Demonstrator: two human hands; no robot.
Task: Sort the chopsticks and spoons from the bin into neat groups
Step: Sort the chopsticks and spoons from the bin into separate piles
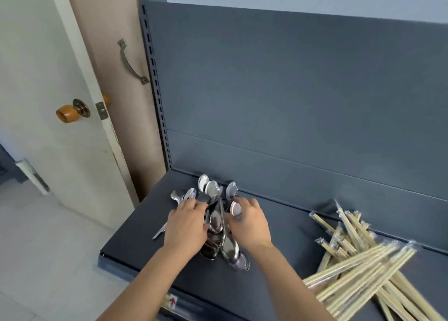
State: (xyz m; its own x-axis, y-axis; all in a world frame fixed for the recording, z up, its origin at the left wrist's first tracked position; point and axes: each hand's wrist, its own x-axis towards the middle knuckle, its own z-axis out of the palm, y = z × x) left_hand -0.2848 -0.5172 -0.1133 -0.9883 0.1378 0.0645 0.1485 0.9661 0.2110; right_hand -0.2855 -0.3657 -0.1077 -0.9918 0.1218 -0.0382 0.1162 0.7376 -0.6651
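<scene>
A: Where's the cutlery?

B: spoons are heaped on the left part of the grey shelf, just short of its back panel. Bowls point both ways, some toward the panel and some toward the front edge. One stray spoon pokes out left of the pile.

A: Why bunched like that?

B: My read is they're being squared into one stack. The two hands bracket the heap from either side, which fits gathering rather than picking one out.

A: Grip?

B: left hand has its fingers curled onto the pile's left flank, palm down. right hand mirrors it, fingers bent in against the right-side bowls. Both are closed around the spoons, nothing lifted. How hard they squeeze, I can't tell.

A: Chopsticks?

B: chopsticks are well apart at the right of the same shelf. They're in clear sleeves, loosely crossed and not yet lined up. Neither hand touches them.

A: Bin?

B: Not in view. Left of the shelf there's only a door with an orange knob.
</scene>
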